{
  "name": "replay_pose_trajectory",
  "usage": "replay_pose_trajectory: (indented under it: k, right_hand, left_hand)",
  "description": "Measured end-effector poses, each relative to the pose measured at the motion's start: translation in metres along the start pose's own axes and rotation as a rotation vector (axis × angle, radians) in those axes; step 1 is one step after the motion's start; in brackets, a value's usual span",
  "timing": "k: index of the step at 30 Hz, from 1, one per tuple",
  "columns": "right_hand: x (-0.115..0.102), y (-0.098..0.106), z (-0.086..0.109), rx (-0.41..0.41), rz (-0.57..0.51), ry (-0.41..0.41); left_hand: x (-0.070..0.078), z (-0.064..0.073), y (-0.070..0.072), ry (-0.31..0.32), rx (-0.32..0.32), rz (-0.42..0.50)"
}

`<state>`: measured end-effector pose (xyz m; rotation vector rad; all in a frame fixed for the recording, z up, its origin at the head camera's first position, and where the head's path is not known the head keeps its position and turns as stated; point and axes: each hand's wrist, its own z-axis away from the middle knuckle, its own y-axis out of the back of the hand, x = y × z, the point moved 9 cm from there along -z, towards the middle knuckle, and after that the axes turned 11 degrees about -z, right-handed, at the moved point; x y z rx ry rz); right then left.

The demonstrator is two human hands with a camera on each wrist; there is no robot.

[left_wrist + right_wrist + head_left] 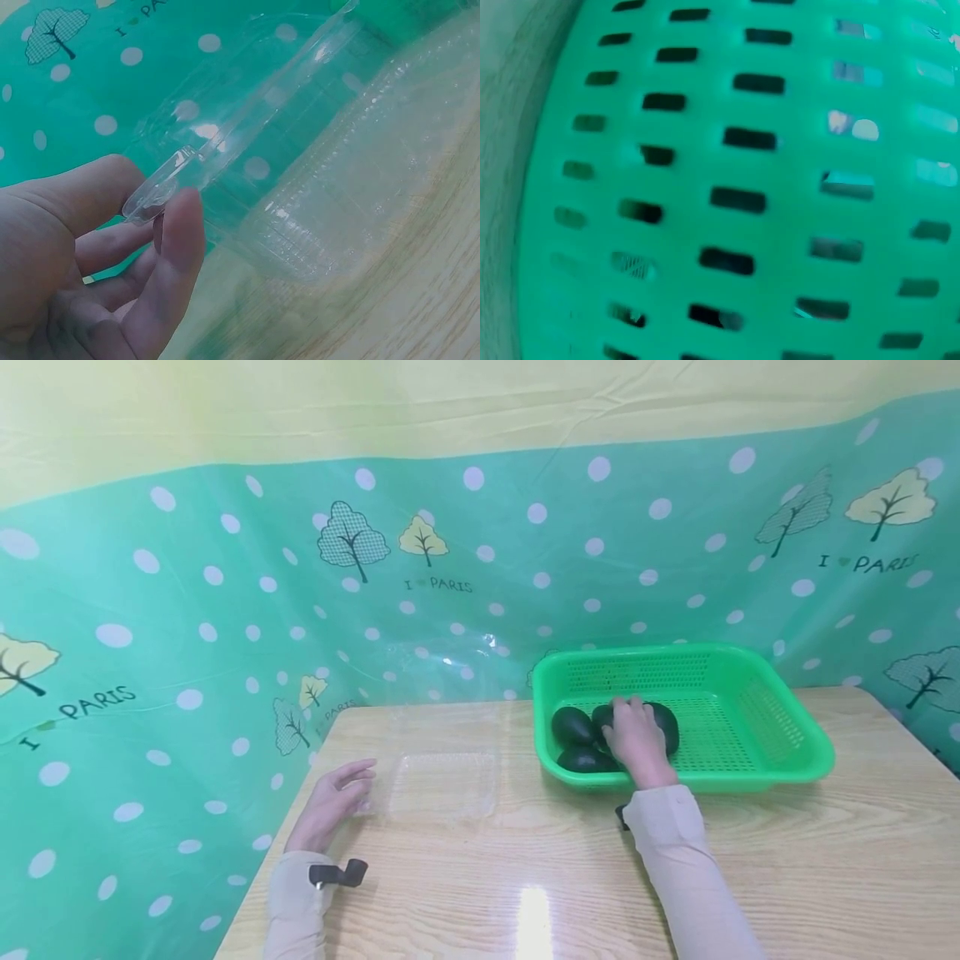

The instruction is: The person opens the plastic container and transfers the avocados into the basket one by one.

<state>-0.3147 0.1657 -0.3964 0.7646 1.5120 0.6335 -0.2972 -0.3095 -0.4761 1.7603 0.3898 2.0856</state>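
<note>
My left hand (330, 806) is at the left side of a clear plastic clamshell box (446, 785), which stands with its lid raised. In the left wrist view, thumb and fingers pinch the rim tab of the clear box (300, 232). My right hand (639, 739) reaches into a green plastic basket (806, 747), its fingers curled over a dark avocado (602, 718). Around it lie other dark avocados (572, 727), partly covered by the hand. The right wrist view shows only the slotted green basket wall (697, 172); the hand is hidden there.
Both containers stand on a light wooden table (450, 885), the basket right of the clear box. Behind the table hangs a green curtain (465, 543) with white dots and printed trees.
</note>
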Motion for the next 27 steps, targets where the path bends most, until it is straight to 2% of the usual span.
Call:
replay_pose_trajectory:
  k: [10,16,20,23,25,27]
  right_hand:
    - [-0.010,0.006,0.003,0.049,-0.004,0.068]
    - [-0.021,0.010,0.008,0.090,-0.029,0.124]
    - [-0.029,0.013,0.013,0.134,-0.056,0.175]
    - [-0.035,0.014,0.016,0.158,-0.081,0.216]
    - [-0.039,0.015,0.019,0.172,-0.091,0.242]
    - [-0.043,0.017,0.022,0.187,-0.091,0.268]
  left_hand:
    - [0.008,-0.002,0.002,0.004,0.014,-0.026]
    - [0.010,-0.001,0.003,-0.028,0.013,-0.072]
    - [0.020,0.001,0.010,-0.076,0.046,-0.138]
    - [0.028,0.002,0.018,-0.079,0.084,-0.193]
    - [0.033,0.002,0.023,-0.076,0.101,-0.186]
    - [0.037,0.001,0.025,-0.077,0.111,-0.138]
